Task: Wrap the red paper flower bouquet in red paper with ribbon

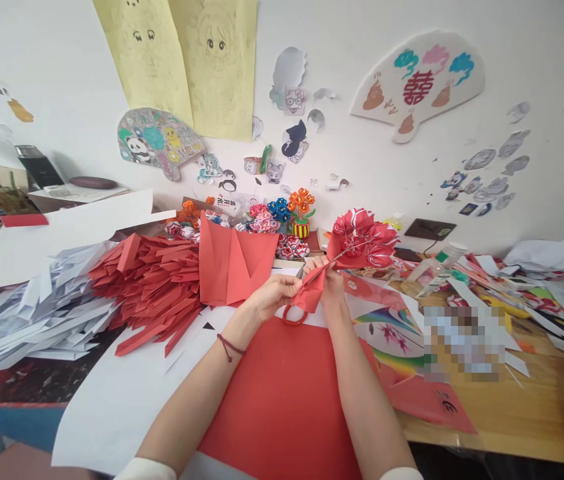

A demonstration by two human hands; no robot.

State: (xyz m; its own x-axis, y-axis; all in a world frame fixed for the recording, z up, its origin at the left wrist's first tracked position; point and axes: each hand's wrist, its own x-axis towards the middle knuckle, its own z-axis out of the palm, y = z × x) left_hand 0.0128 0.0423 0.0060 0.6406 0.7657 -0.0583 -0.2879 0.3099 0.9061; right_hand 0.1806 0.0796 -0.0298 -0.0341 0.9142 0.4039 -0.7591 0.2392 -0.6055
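The bouquet (pixel 366 239) leans right over the bench (pixel 532 417), towards its back edge. The left hand (pixel 278 293) pinches the red wrap (pixel 313 291) at the stem end, fingers nearly closed; the right hand (pixel 331 283) closes round it nearer the blooms. Those blooms sit far beyond both grips, so their weight could twist the stems or loosen the folds if the fingers relax. Pulling unevenly could crease or tear the thin paper. The red ring (pixel 295 316), just below the wrap, could snag it; whether they touch, I cannot tell.
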